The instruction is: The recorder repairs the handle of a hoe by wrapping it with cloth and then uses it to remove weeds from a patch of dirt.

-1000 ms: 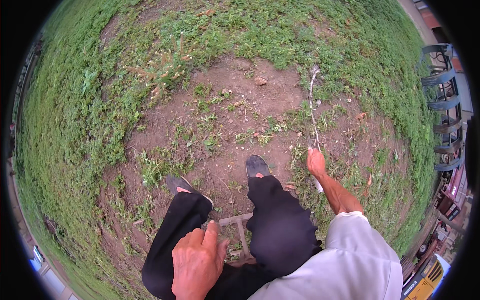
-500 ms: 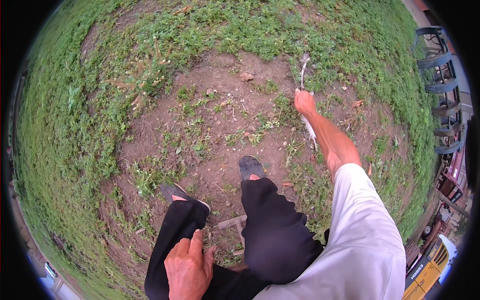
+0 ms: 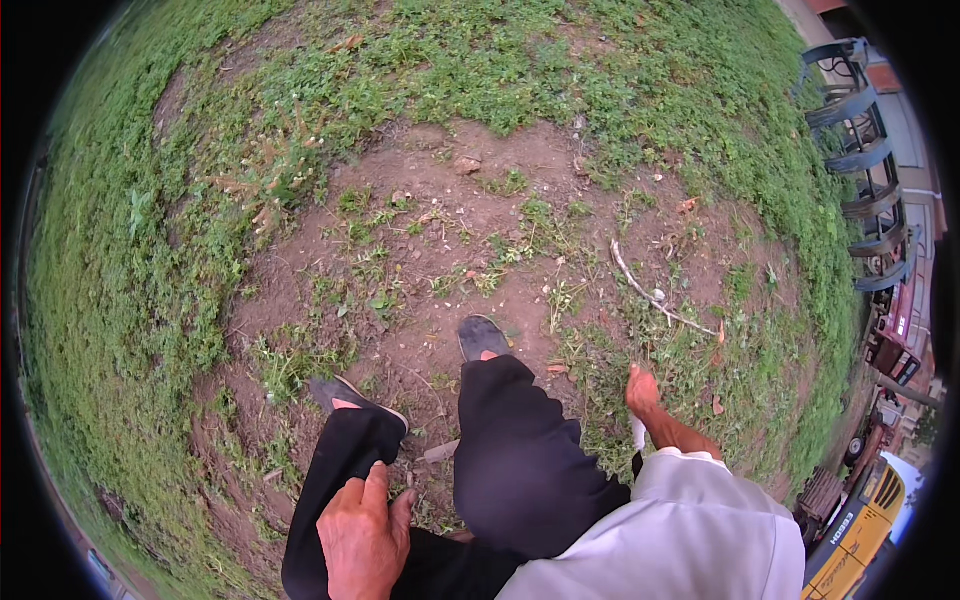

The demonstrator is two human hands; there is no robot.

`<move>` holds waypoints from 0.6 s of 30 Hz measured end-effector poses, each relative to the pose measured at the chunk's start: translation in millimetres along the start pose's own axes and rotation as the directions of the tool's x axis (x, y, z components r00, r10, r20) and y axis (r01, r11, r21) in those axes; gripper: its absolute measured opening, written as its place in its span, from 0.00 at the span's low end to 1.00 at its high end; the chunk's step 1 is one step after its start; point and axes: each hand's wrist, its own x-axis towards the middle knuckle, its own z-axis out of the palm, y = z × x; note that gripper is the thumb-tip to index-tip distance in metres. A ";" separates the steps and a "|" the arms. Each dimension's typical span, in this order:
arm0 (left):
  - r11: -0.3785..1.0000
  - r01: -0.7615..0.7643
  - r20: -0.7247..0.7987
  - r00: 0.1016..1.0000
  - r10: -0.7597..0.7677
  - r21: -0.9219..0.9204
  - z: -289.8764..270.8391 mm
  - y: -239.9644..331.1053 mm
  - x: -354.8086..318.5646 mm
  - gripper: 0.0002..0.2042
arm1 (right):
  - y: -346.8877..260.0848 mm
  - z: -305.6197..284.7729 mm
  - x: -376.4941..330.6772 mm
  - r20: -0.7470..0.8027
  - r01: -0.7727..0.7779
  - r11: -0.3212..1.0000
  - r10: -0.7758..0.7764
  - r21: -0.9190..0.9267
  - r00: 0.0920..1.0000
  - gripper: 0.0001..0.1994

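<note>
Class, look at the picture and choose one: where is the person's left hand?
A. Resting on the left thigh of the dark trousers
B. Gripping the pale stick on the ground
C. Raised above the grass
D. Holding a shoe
A: the left hand lies flat on the left leg of the dark trousers, while the pale stick lies untouched on the bare soil beyond the right hand.

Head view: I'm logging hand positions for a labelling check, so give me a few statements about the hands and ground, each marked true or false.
1. The left hand rests on the black trouser leg. True.
2. The right hand holds a red bucket. False: it is closed around something pale, mostly hidden.
3. A thin pale stick lies on the ground. True.
4. The ground is paved concrete. False: bare brown soil ringed by green grass.
</note>
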 end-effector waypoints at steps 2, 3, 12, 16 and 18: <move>1.000 0.005 0.024 1.000 -0.005 -0.013 0.3 -3.7 0.1 0.21 | -25.6 -22.5 -15.2 0.040 -0.045 0.997 0.043 0.055 0.998 0.24; 1.000 0.010 0.043 0.999 -0.008 -0.029 0.0 -4.5 1.5 0.21 | -40.1 -32.2 -6.4 0.034 0.052 0.988 -0.057 0.145 0.998 0.23; 0.999 0.029 0.045 0.999 -0.028 -0.017 9.6 4.3 24.3 0.20 | -154.1 -46.6 274.3 -0.277 0.499 0.867 -0.479 0.001 0.833 0.18; 0.997 0.073 0.067 0.995 -0.074 0.013 14.8 0.5 29.8 0.19 | -204.3 -65.0 340.5 -0.175 0.285 0.953 -0.265 0.102 0.948 0.23; 0.991 0.136 0.126 0.983 -0.135 0.001 19.7 -3.3 34.9 0.19 | -190.5 -53.8 339.0 -0.236 0.294 0.939 -0.250 0.177 0.939 0.26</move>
